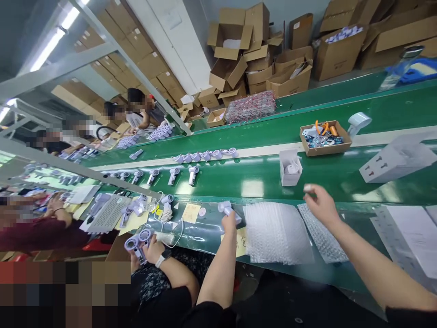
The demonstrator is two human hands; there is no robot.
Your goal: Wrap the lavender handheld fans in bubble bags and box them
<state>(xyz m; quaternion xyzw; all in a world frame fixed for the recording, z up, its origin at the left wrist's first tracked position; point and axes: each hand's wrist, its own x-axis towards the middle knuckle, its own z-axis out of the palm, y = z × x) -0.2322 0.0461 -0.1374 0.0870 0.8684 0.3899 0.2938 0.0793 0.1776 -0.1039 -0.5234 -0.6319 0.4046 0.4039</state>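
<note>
My left hand [229, 221] is wrapped round the handle of a lavender handheld fan [224, 207] at the near edge of the green bench. My right hand [321, 204] hovers over the far end of a bubble wrap sheet [324, 239], its fingers bent with a gap between thumb and forefinger. A whitish patch shows on one fingertip; I cannot make out what it is. Between my hands lies a stack of bubble wrap sheets [276, 232]. Beyond it, a small open white box [291, 169] stands on the green belt with something white inside.
Handheld fans [193, 175] line the belt at left. A cardboard tray [326, 139] of parts and a larger white box [398, 159] stand to the right. Printed sheets [409, 237] lie at far right. Beside me, a co-worker's hands [153, 249] hold two fans.
</note>
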